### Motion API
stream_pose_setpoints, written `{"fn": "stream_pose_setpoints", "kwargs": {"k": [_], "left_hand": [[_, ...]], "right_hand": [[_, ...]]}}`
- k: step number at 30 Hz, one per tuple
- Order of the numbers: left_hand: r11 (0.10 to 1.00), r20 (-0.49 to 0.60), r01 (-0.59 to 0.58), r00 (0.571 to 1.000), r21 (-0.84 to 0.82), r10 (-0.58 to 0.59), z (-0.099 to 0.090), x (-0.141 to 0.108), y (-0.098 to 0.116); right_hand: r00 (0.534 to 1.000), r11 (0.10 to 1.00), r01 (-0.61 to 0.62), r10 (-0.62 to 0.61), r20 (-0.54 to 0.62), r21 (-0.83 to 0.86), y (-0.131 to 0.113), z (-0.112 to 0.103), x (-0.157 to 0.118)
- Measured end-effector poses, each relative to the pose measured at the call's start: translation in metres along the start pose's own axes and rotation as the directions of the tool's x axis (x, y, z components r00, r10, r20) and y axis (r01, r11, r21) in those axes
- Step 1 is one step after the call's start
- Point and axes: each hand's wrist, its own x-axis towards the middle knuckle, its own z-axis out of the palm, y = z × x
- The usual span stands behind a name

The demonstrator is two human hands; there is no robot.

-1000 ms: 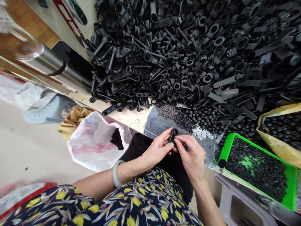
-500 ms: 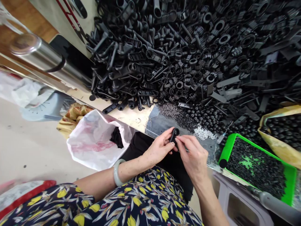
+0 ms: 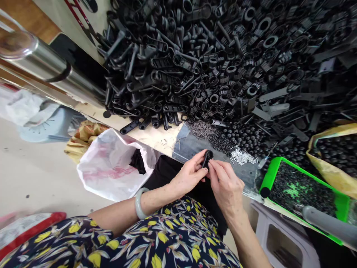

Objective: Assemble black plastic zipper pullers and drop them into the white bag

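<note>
My left hand (image 3: pixel 189 175) grips a small black plastic lever-shaped part (image 3: pixel 206 158), its rounded ring end pointing up and away from me. Thumb and fingers press on it from both sides. My right hand (image 3: pixel 226 182) is closed in a pinch against the part's right side; whatever lies between its fingertips is too small or hidden to make out. Both hands are over my lap at the table's front edge. Just beyond them lie a heap of short silver pins (image 3: pixel 243 155) and several small black beads (image 3: pixel 242 134).
Black plastic parts (image 3: pixel 167 67) are heaped across the table. A green tray (image 3: pixel 275 171) of tiny black pieces stands right, beside a yellow bag (image 3: pixel 320 152). A small screwdriver (image 3: pixel 263 162) lies near the pins. Left are a steel flask (image 3: pixel 55 70) and white bag (image 3: pixel 97 167).
The view has shifted slightly. My right hand has turned a little and drawn slightly left and down, its fingertips still at the black part. My left hand keeps its grip.
</note>
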Motion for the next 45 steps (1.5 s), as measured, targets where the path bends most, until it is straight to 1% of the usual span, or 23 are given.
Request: {"fn": "stream_pose_setpoints", "kwargs": {"k": [8, 14, 19, 22, 25, 27, 30, 34, 36, 40, 42, 45], "left_hand": [[1.0, 0.014, -0.006, 1.0, -0.006, 0.007, -0.001, 0.0, 0.002], [1.0, 0.023, -0.028, 0.999, -0.007, 0.028, -0.002, 0.0, 0.0], [0.999, 0.051, -0.048, 0.998, 0.004, 0.048, -0.004, 0.003, -0.002], [0.996, 0.075, -0.069, 0.995, 0.059, 0.065, -0.007, 0.006, -0.003], [0.988, 0.085, -0.083, 0.994, 0.128, 0.072, -0.008, 0.008, -0.006], [0.983, 0.076, -0.092, 0.994, 0.156, 0.081, -0.008, 0.008, -0.008], [0.976, 0.062, -0.12, 0.992, 0.182, 0.11, -0.007, 0.008, -0.01], [0.97, 0.05, -0.154, 0.988, 0.187, 0.147, -0.006, 0.008, -0.014], [0.971, 0.048, -0.159, 0.987, 0.178, 0.152, -0.006, 0.008, -0.016], [0.972, 0.037, -0.169, 0.986, 0.162, 0.165, -0.006, 0.009, -0.015], [0.976, 0.029, -0.164, 0.986, 0.143, 0.162, -0.006, 0.009, -0.012], [0.99, 0.041, -0.121, 0.992, 0.075, 0.118, -0.007, 0.009, -0.006]], "right_hand": [[1.0, 1.0, -0.014, 0.014, -0.006, -0.024, -0.007, -0.002, 0.004], [1.0, 1.0, -0.015, 0.015, 0.027, 0.008, 0.0, -0.003, 0.005], [0.997, 0.999, 0.039, -0.04, 0.072, 0.013, 0.011, -0.008, 0.01], [0.992, 0.996, 0.081, -0.083, 0.093, 0.025, 0.014, -0.011, 0.012], [0.982, 0.993, 0.115, -0.117, 0.146, 0.025, 0.016, -0.014, 0.014], [0.972, 0.991, 0.137, -0.134, 0.194, -0.003, 0.017, -0.015, 0.015], [0.948, 0.976, 0.202, -0.174, 0.265, -0.082, 0.018, -0.017, 0.019], [0.921, 0.937, 0.292, -0.22, 0.322, -0.193, 0.013, -0.017, 0.025], [0.917, 0.913, 0.314, -0.22, 0.332, -0.261, 0.006, -0.016, 0.027], [0.933, 0.856, 0.3, -0.172, 0.315, -0.42, -0.009, -0.013, 0.026], [0.931, 0.835, 0.318, -0.185, 0.314, -0.449, -0.013, -0.013, 0.024], [0.918, 0.831, 0.362, -0.24, 0.316, -0.421, -0.013, -0.014, 0.015]]}}
